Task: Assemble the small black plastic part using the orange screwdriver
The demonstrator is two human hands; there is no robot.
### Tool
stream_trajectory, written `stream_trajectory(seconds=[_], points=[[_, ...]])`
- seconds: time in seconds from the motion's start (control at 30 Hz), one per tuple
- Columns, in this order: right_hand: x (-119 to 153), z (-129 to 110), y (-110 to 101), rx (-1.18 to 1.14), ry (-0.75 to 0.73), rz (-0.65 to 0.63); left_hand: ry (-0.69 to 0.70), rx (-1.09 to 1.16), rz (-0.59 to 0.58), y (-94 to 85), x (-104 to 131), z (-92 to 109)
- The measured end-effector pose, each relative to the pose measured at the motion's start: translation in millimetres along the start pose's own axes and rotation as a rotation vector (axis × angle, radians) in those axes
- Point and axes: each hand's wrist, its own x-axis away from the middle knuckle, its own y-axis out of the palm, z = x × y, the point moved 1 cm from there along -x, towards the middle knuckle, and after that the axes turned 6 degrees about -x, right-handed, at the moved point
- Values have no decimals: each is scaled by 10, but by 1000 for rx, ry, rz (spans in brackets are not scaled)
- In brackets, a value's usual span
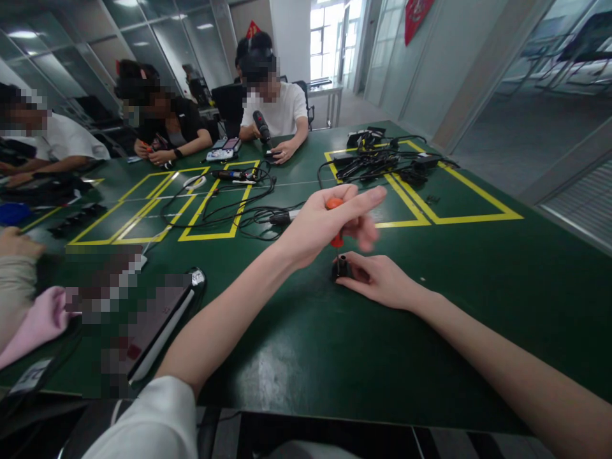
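My left hand [318,223] is wrapped round the orange-red handle of a screwdriver [337,241], its fingers slightly smeared by motion. The thin shaft points straight down to a small black part [340,270] with a round hole in its top. Fingers and thumb of my right hand [385,280] pinch this part from the right, low on the green table [382,370]. Whether the screwdriver's tip sits inside the part or beside it, I cannot tell.
Beyond my hands lie a pile of black cables [368,162] and several small dark pieces [431,199] inside yellow tape frames. More cables [258,220] are at centre left. A dark flat box [157,319] is beside my left forearm. Co-workers sit opposite, one holding a power screwdriver [261,126].
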Motion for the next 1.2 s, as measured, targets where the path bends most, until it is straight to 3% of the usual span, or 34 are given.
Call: stream_trajectory(seconds=[0.1, 0.2, 0.47, 0.57, 0.77, 0.9, 1.03, 1.2], points=[[1, 5, 10, -9, 0, -7, -8, 39, 3, 38, 12, 5], [1, 9, 13, 2, 0, -5, -28, 117, -108, 32, 16, 64], [2, 38, 13, 11, -2, 5, -66, 48, -272, -217, 3, 173], [7, 33, 11, -3, -2, -1, -23, 57, -263, -194, 5, 129], [6, 46, 24, -15, -9, 7, 4, 121, -78, -44, -2, 48], [0, 47, 14, 5, -8, 4, -50, 102, -181, -94, -2, 130], [-3, 25, 1, 0, 12, -3, 4, 61, -281, -171, 7, 183], [-12, 10, 6, -21, 29, -9, 48, 72, -187, -114, 9, 86]])
